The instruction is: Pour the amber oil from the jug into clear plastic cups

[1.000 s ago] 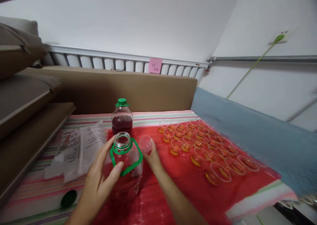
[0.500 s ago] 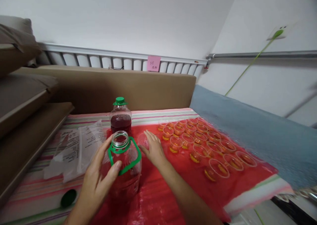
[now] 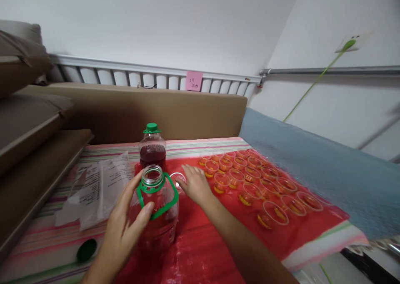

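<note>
A clear plastic jug [image 3: 159,229] with a green handle ring and an uncapped neck stands in front of me on the red plastic sheet. My left hand [image 3: 129,217] curves around its left shoulder, thumb at the front and fingers beside the neck. Right of the jug, my right hand [image 3: 195,184] reaches low over the sheet with fingers outstretched. By its thumb is a small clear disc with a white rim [image 3: 178,181], partly hidden by the jug; I cannot tell whether they touch. Behind the jug stands a second jug [image 3: 152,154], green-capped, with dark red liquid.
Rows of clear plastic cups [image 3: 250,190] holding yellow pieces stand on the right of the red sheet [image 3: 203,242]. A green cap [image 3: 86,250] and a printed plastic bag [image 3: 103,188] lie on the left. Brown cushions [image 3: 34,184] are stacked at the left edge.
My right hand has shifted slightly to the right. The white-rimmed disc beside its thumb now shows clearly, where a faint round patch was. My left hand stays on the jug.
</note>
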Action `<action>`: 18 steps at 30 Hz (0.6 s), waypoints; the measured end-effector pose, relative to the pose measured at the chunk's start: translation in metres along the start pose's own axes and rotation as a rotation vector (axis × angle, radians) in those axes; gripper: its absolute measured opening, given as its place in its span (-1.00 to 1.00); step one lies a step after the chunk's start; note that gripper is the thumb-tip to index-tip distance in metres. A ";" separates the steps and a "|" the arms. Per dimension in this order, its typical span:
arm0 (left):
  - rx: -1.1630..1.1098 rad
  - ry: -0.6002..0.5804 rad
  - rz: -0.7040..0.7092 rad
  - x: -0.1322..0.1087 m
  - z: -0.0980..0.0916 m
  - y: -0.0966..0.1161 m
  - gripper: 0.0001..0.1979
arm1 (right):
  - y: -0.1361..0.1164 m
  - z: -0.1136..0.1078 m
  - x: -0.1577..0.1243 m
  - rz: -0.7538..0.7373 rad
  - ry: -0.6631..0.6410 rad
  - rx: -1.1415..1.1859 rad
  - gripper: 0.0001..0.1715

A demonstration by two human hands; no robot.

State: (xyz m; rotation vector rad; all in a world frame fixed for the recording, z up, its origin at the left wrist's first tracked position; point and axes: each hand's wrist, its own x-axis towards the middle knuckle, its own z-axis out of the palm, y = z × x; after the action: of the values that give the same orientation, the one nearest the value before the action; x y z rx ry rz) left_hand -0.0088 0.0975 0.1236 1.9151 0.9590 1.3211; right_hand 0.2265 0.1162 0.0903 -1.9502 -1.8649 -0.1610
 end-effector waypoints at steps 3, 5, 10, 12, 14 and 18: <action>-0.010 0.000 -0.003 0.001 0.000 0.000 -0.46 | 0.000 -0.007 -0.005 -0.102 -0.038 0.034 -0.30; -0.024 -0.007 -0.007 0.001 0.000 0.001 -0.45 | 0.001 -0.008 -0.008 -0.193 -0.100 0.080 -0.24; -0.060 0.005 -0.038 -0.001 0.001 0.006 -0.46 | 0.006 0.006 -0.005 -0.109 -0.146 0.174 -0.19; -0.069 0.002 -0.046 -0.001 0.002 0.007 -0.46 | 0.010 0.014 -0.001 -0.041 -0.118 0.238 -0.22; -0.072 -0.001 -0.046 -0.001 0.002 0.007 -0.46 | 0.013 0.021 0.001 0.008 -0.080 0.296 -0.23; -0.063 0.011 -0.046 0.000 0.002 0.006 -0.47 | 0.015 0.029 0.002 0.052 -0.042 0.311 -0.21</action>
State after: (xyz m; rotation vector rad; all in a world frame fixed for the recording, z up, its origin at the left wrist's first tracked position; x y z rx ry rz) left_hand -0.0055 0.0936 0.1279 1.8296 0.9495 1.3214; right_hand 0.2351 0.1294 0.0621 -1.7962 -1.7423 0.1776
